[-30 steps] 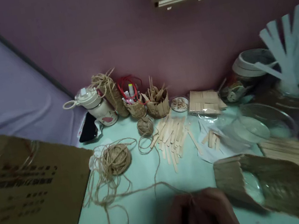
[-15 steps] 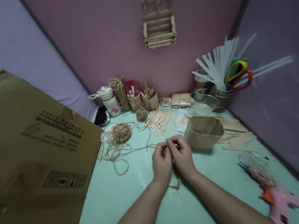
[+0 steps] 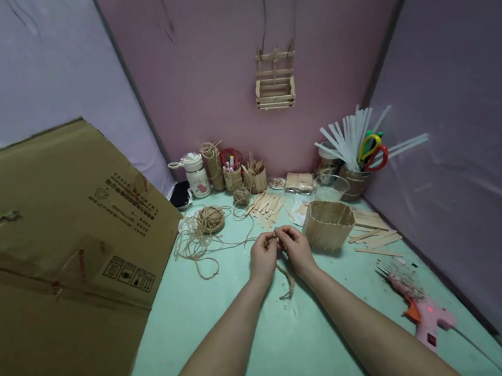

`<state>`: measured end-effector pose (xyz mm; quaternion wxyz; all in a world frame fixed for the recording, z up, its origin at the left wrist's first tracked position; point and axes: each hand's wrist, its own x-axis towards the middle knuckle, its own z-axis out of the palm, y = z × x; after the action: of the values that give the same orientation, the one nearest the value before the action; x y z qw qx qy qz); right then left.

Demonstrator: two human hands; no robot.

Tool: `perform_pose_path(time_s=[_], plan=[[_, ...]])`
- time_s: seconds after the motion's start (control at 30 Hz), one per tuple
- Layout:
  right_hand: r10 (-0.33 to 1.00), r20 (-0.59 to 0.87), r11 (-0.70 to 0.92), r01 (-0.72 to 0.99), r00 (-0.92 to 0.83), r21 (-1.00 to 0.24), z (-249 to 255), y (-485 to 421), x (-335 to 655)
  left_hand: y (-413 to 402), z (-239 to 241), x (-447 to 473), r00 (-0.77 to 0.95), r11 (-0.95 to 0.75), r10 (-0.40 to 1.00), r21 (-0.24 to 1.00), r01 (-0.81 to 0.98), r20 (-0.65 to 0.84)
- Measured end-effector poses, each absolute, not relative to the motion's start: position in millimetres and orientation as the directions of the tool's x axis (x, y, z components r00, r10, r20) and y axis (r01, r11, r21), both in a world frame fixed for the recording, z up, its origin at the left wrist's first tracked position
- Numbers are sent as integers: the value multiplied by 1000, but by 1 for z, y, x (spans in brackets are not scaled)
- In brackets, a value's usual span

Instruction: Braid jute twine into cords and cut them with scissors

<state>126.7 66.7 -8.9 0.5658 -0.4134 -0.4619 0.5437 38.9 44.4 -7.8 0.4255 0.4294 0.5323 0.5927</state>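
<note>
Both of my hands are close together over the middle of the table. My left hand [image 3: 264,257] pinches brown jute twine [image 3: 289,283], and my right hand [image 3: 296,247] pinches it too, fingertips almost meeting. A thicker, braided-looking length of the twine hangs down between the wrists and curls on the tabletop. From the left hand a thin strand runs left toward a loose tangle and a ball of twine [image 3: 211,219]. Just right of my right hand stands a box made of craft sticks [image 3: 328,226], open at the top.
A pink hot glue gun [image 3: 426,316] lies at right, its cord trailing forward. Craft sticks [image 3: 266,206] are scattered behind my hands. A large cardboard sheet [image 3: 63,279] blocks the left side. A white bottle [image 3: 196,175] and a pot of scissors and glue sticks [image 3: 357,182] stand behind.
The camera view has tilted up, showing more of the wall. My hands stay together at the twine, and more of the hanging braided part now shows between the wrists.
</note>
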Motion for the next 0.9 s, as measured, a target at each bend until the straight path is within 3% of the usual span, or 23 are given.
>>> perform_pose_path(time_s=[0.53,0.9], plan=[[998,61,56,-325,-6,-944,-22,67,122,34,-6,31,-239,-103,965,994,33,108],[978,76,133,-295,197,-946,-23,76,123,35,-10,34,-113,-35,993,998,51,41]])
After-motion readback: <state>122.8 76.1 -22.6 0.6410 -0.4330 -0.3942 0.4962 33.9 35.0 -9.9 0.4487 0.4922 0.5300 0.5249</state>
